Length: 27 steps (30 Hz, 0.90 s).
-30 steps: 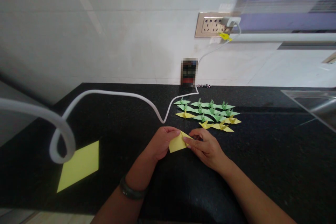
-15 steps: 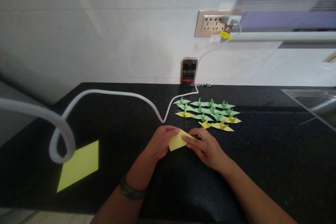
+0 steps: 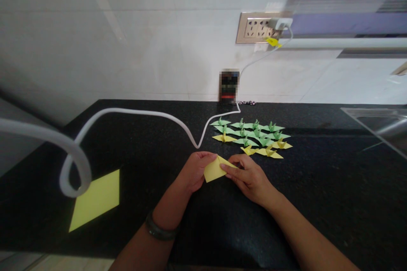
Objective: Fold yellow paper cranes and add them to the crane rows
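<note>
A small folded piece of yellow paper [image 3: 213, 172] is held between both hands above the dark countertop. My left hand [image 3: 197, 170] pinches its left edge, thumb along the top. From the other side my right hand [image 3: 246, 175] grips it, with fingers laid across its right part and the thumb side partly hidden. Just beyond the hands lie several folded paper cranes: green ones [image 3: 262, 141] in rows and a few yellow ones [image 3: 269, 153] nearest me. A flat yellow paper sheet [image 3: 98, 203] rests on the counter to the left.
A thick white cable [image 3: 140, 112] loops over the left side, crossing in front of the yellow sheet. At the wall stands a pixelated dark object [image 3: 229, 87] below a socket panel [image 3: 257, 28] with a plugged-in charger [image 3: 281, 24]. A metal sink edge [image 3: 375, 131] is at the right.
</note>
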Motion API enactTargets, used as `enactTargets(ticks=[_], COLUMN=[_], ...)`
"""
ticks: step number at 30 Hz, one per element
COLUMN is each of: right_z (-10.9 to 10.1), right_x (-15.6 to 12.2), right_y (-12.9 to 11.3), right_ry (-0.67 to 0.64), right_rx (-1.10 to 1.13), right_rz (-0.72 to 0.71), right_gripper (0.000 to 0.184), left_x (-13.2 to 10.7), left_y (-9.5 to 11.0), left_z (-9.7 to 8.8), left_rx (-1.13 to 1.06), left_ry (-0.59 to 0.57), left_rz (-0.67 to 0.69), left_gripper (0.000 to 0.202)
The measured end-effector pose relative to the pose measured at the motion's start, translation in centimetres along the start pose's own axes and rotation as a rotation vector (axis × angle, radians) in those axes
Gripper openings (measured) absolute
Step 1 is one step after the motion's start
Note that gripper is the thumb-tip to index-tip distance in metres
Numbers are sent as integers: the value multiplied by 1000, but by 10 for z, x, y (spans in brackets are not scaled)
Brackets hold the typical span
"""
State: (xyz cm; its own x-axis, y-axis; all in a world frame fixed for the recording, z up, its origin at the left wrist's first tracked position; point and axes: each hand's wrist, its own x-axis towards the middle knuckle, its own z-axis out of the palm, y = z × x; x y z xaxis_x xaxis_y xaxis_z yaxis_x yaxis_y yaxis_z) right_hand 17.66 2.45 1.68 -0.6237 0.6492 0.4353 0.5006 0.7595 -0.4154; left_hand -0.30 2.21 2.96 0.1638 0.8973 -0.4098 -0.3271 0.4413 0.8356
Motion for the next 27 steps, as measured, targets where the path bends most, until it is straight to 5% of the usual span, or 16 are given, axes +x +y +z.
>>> enactTargets(ticks=[20, 27], right_z=[-3, -3], right_x=[2, 1], right_y=[-5, -4], right_ry=[-52, -58], right_rx=[-59, -52], right_rz=[5, 7], right_gripper=[36, 37], left_x=[2, 3], left_y=[-8, -9], left_z=[0, -1], left_rx=[118, 101], left_ry=[55, 16], left_rz=[138, 89], left_gripper=[25, 36])
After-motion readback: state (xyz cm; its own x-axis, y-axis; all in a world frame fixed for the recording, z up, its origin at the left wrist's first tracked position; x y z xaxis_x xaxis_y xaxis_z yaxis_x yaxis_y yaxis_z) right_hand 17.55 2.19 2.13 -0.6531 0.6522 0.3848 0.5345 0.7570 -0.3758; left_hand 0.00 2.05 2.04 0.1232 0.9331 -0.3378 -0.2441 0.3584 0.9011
